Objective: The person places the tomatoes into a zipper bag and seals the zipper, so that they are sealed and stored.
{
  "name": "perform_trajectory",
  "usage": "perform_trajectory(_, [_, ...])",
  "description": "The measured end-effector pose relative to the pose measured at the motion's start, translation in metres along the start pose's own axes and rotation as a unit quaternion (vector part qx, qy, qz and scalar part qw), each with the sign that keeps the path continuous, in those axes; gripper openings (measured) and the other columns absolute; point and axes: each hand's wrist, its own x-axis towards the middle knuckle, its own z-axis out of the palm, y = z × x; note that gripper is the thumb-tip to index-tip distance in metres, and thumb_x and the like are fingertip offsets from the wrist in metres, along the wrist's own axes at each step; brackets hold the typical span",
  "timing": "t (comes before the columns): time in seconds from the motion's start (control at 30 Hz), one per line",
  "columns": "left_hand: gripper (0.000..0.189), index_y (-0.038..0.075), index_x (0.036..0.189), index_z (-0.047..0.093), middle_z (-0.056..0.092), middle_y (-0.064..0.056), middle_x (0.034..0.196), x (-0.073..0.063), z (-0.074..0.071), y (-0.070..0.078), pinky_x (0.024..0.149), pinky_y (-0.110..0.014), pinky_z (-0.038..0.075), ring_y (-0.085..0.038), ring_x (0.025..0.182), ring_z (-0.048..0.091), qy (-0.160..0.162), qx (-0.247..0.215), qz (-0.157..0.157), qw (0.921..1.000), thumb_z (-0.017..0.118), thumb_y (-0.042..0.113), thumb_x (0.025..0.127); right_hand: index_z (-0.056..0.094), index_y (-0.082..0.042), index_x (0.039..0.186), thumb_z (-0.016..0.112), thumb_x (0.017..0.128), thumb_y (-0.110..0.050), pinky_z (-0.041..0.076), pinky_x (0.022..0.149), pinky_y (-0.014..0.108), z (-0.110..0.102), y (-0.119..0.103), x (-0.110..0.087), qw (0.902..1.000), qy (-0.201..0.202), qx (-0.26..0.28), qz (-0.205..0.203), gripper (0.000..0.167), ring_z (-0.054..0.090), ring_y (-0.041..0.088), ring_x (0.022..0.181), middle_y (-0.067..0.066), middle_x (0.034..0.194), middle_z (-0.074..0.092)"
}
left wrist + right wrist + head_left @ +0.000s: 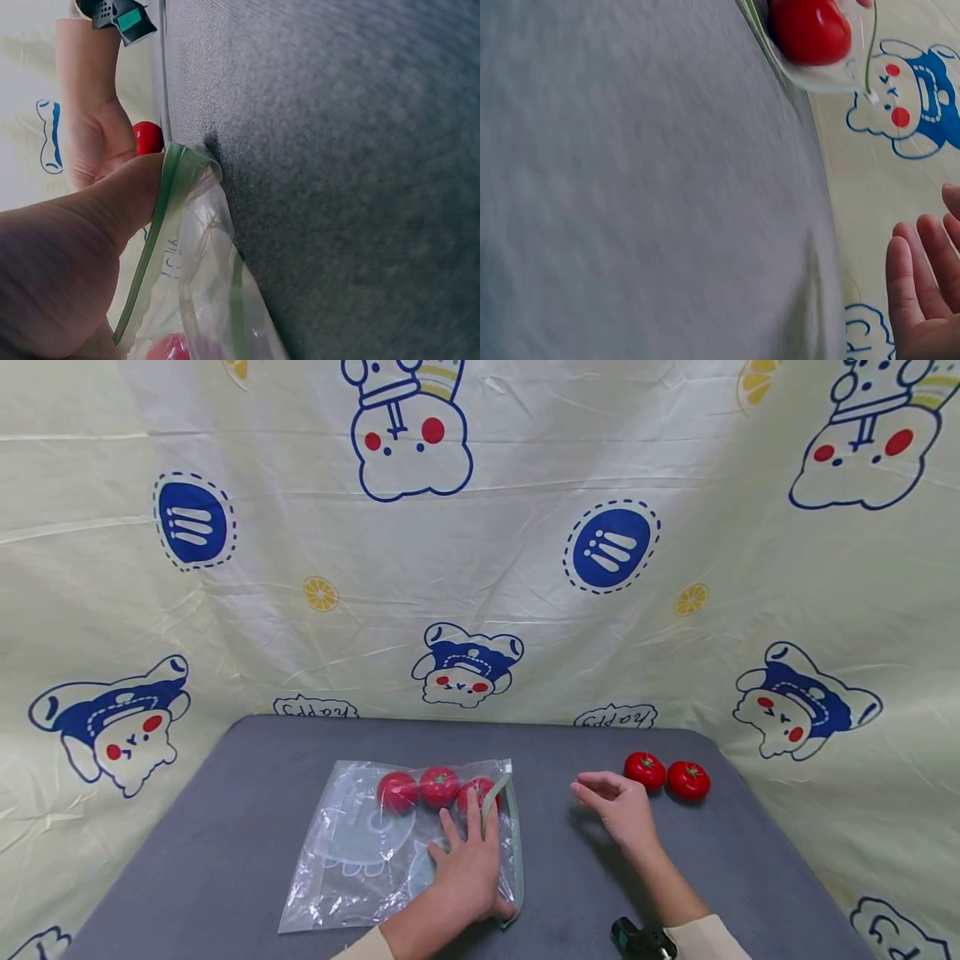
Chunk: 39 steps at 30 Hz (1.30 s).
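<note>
On the left of the table lies a clear zip bag (318, 868) with a green zip edge. Three red tomatoes (438, 787) sit inside it, along its far side. My left hand (472, 868) spreads its straight fingers across the bag's right end, at its parted mouth. In the left wrist view its thumb presses against the green zip strip (158, 229). My right hand (626, 814) hovers right of the bag with loosely bent fingers and nothing in them. Just beyond it, two loose tomatoes (688, 782) sit side by side.
The grey table (555, 893) ends at a patterned curtain (525, 568) behind it and at the sides. A black wrist device (643, 938) is on my right wrist.
</note>
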Motion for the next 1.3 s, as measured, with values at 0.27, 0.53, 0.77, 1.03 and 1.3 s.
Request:
perform_trajectory(0.27, [0.141,0.017,0.163,0.02,-0.003,-0.014,0.174,-0.002,0.001,-0.001,0.104,-0.082,0.033,-0.061,0.152,0.01,0.005,0.004,0.008,0.9999,0.101,0.05,0.052,0.075,-0.007,0.117,0.08,0.089,-0.038,0.057,0.074,0.014,-0.028,0.003,0.01,0.9951,0.087,-0.043,-0.017,0.042,0.07,-0.002,0.08,-0.01,0.095,0.077])
perform_trajectory(0.53, [0.142,0.018,0.163,0.021,-0.002,-0.014,0.174,-0.001,0.002,-0.001,0.104,-0.081,0.034,-0.061,0.152,0.01,0.0,0.013,0.011,0.9998,0.101,0.051,0.051,0.079,-0.012,0.106,0.081,0.089,-0.037,0.05,0.069,0.008,-0.058,0.003,0.024,0.9785,0.186,-0.086,-0.023,0.031,0.065,-0.006,0.079,-0.024,0.083,0.071])
perform_trajectory(0.77, [0.138,0.018,0.162,0.022,-0.001,-0.014,0.173,-0.001,0.001,-0.001,0.104,-0.081,0.034,-0.061,0.152,0.01,-0.01,0.013,0.013,0.9998,0.1,0.051,0.053,0.08,-0.015,0.104,0.079,0.089,-0.043,0.046,0.062,0.01,-0.084,0.008,0.034,0.9654,0.231,-0.119,-0.023,0.032,0.059,-0.005,0.073,-0.027,0.076,0.066])
perform_trajectory(1.03, [0.137,0.018,0.162,0.023,-0.001,-0.014,0.173,-0.002,-0.001,0.0,0.105,-0.081,0.033,-0.06,0.152,0.01,-0.015,0.008,0.012,0.9998,0.1,0.048,0.053,0.079,-0.012,0.107,0.077,0.09,-0.045,0.044,0.063,0.006,-0.103,0.018,0.041,0.9593,0.244,-0.142,-0.009,0.036,0.056,-0.015,0.071,-0.038,0.073,0.057])
perform_trajectory(1.3, [0.136,0.018,0.162,0.023,-0.001,-0.013,0.173,-0.001,-0.002,-0.001,0.105,-0.081,0.032,-0.06,0.152,0.009,-0.02,0.004,0.011,0.9997,0.1,0.048,0.053,0.076,-0.01,0.119,0.074,0.093,-0.044,0.048,0.085,0.017,-0.116,0.028,0.044,0.9538,0.234,-0.183,0.044,0.042,0.065,0.01,0.104,0.009,0.123,0.072])
